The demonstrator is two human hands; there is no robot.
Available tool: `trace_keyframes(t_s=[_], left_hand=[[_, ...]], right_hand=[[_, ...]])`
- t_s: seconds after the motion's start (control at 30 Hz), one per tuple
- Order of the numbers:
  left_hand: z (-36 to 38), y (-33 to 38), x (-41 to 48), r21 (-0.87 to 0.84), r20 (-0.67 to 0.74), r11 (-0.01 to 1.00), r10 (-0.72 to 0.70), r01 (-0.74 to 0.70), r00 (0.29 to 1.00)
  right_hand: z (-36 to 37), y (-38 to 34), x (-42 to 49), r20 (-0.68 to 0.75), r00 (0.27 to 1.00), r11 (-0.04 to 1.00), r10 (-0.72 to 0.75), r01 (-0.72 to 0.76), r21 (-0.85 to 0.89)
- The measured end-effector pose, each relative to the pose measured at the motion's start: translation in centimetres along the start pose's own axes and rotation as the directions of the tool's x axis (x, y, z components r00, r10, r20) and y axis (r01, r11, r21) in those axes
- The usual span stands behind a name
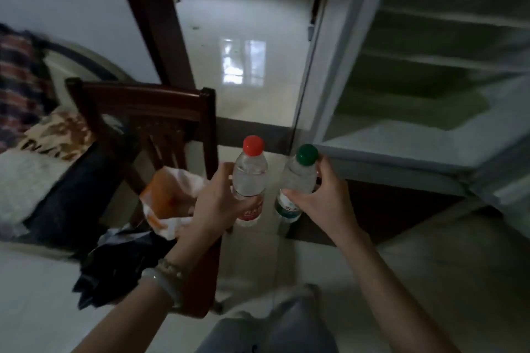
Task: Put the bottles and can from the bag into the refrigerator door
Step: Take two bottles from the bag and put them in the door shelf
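My left hand (pixel 213 203) grips a clear water bottle with a red cap (pixel 249 178) and a red label, held upright above the floor. My right hand (pixel 324 198) grips a clear bottle with a green cap (pixel 296 180) and a green label, also upright, just to the right of the first. Both bottles hang side by side in front of the open refrigerator door (pixel 401 157), whose lower shelf edge lies just right of the green cap. An orange and white bag (pixel 169 198) lies open on the wooden chair (pixel 149 112) to the left. No can is visible.
A dark cloth or bag (pixel 114 266) drapes over the chair's front. A bed or sofa with a plaid cloth (pixel 20 80) and cushions lies at the far left. A doorway (pixel 243 37) with shiny tiled floor opens ahead. Refrigerator door shelves (pixel 447 60) rise at the right.
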State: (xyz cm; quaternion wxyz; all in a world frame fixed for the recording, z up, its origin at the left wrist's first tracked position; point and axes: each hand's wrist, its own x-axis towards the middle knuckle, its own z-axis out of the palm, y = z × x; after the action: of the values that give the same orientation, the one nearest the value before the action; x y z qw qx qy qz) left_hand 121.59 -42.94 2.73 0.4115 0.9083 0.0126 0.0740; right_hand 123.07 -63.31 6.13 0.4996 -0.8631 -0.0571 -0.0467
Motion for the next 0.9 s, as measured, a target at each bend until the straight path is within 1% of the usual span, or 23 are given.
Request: trace_keyframes(t_s=[0.07,0.17,0.33,0.43,0.53,0.6,0.7,0.8,0.9], left_hand=[[2.5,3.3,0.5,-0.068,0.077,0.996,0.068,-0.062,0.995],[7.0,8.6,1.0,-0.071,0.166,0.982,0.187,-0.177,0.968],[16.1,18.6,0.4,-0.133,0.289,0.938,0.345,-0.319,0.893],[21.6,24.7,-0.5,-0.195,0.319,0.897,0.442,-0.398,0.839],[26.8,30.4,-1.0,-0.279,0.360,0.883,0.460,-0.377,0.812],[29.7,33.7,-1.0,-0.316,0.351,0.869,0.479,-0.380,0.804],[33.3,38.1,-0.9,-0.378,0.353,0.843,0.513,-0.382,0.783],[36.2,41.4,-0.5,-0.453,0.352,0.811,0.544,-0.370,0.762],[39.3,43.5,0.3,-0.464,0.381,0.813,0.542,-0.352,0.749]], right_hand=[[-4.1,1.2,-1.5,-0.097,0.994,0.999,0.041,-0.042,-0.013],[-10.5,3.5,-4.1,-0.243,0.962,0.992,0.123,-0.129,-0.010],[-22.0,7.7,-9.1,-0.410,0.877,0.965,0.249,-0.259,0.032],[-28.9,10.1,-11.6,-0.515,0.807,0.948,0.290,-0.317,0.037],[-35.0,12.0,-13.3,-0.592,0.745,0.930,0.307,-0.368,0.020],[-38.5,13.2,-13.9,-0.652,0.701,0.924,0.290,-0.382,0.001],[-42.9,14.8,-14.3,-0.708,0.657,0.923,0.257,-0.383,-0.020],[-46.1,16.1,-13.9,-0.761,0.604,0.921,0.236,-0.389,-0.023],[-48.0,17.3,-13.0,-0.795,0.555,0.915,0.245,-0.403,0.000]])
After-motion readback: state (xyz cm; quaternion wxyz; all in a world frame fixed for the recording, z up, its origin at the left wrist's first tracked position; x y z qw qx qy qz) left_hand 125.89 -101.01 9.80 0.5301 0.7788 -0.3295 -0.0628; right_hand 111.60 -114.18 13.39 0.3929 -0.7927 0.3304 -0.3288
